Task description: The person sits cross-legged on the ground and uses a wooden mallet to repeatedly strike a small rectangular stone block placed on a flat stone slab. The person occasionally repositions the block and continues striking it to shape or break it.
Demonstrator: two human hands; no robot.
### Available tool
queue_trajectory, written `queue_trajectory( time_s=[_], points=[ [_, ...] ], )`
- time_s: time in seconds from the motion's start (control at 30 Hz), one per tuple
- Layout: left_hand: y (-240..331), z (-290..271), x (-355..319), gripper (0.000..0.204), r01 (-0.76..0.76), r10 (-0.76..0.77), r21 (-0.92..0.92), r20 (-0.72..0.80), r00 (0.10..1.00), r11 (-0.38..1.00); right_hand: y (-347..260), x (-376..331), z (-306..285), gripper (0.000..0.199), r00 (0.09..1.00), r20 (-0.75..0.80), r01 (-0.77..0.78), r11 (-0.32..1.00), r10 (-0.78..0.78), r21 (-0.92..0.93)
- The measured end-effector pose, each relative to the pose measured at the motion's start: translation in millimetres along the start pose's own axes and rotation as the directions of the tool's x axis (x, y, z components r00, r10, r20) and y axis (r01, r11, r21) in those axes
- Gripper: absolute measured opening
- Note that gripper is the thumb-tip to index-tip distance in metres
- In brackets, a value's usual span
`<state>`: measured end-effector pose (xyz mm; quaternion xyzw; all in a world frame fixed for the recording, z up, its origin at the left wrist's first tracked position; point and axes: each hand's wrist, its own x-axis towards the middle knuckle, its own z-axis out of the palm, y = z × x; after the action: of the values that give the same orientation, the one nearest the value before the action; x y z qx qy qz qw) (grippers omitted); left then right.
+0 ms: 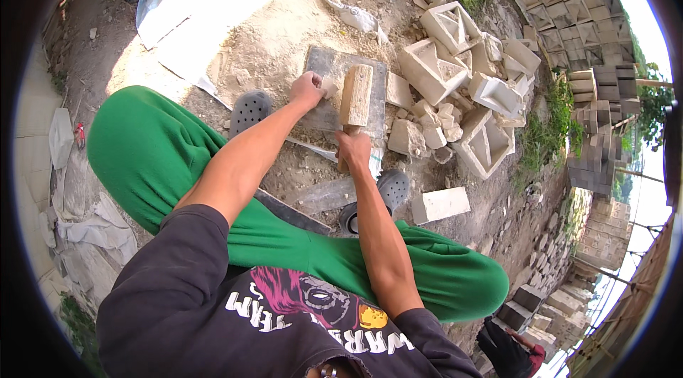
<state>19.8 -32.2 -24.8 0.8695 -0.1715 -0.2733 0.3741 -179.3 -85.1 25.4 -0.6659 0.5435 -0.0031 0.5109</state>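
My right hand (353, 149) is wrapped round the handle of a wooden mallet. The mallet's long, worn, block-shaped head (356, 97) is above a flat grey slab (324, 120) on the ground. At the slab's left part, my left hand (307, 90) is closed on a small pale stone piece (329, 88), left of the mallet head. Pale crumbs and dust lie on and around the slab. Whether the stone piece touches the slab cannot be told.
Broken pale blocks (435, 68) and rubble (427, 125) are heaped to the right. A single block (441, 205) lies nearer, beside my right shoe (393, 189). White sheeting (192, 15) spreads at the far left. Stacked blocks (594, 136) and another person (505, 349) are at the right.
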Motion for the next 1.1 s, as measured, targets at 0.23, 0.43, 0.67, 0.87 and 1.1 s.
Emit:
queue_trajectory(
  time_s=[0.23,0.43,0.67,0.87,1.1],
  points=[
    [8.9,4.4,-4.9,0.03,0.035,-0.034,0.019,-0.044,0.998,0.999,-14.9,-12.8,-2.2,0.029,0.996,-0.067,0.071,0.99,-0.063,0.124],
    [11.4,-1.2,-1.6,0.032,0.04,-0.04,0.008,-0.013,0.999,0.999,-46.0,-5.2,-26.1,0.028,1.0,-0.004,-0.001,0.995,0.002,0.095],
    [-4.6,-0.2,7.8,0.029,-0.037,0.037,-0.002,0.019,0.999,0.999,-75.0,-4.9,-23.7,0.034,0.973,-0.171,0.169,0.984,-0.158,0.052],
    [4.9,0.5,15.5,0.028,0.009,-0.012,0.044,0.074,0.997,0.999,-7.0,35.7,-10.8,0.04,0.999,0.032,-0.014,0.997,0.016,-0.075],
    [-6.7,1.6,16.5,0.028,-0.029,0.031,-0.019,0.079,0.996,0.999,-83.8,-2.1,-32.6,0.027,0.975,-0.154,0.189,0.965,-0.163,0.179]
  ],
)
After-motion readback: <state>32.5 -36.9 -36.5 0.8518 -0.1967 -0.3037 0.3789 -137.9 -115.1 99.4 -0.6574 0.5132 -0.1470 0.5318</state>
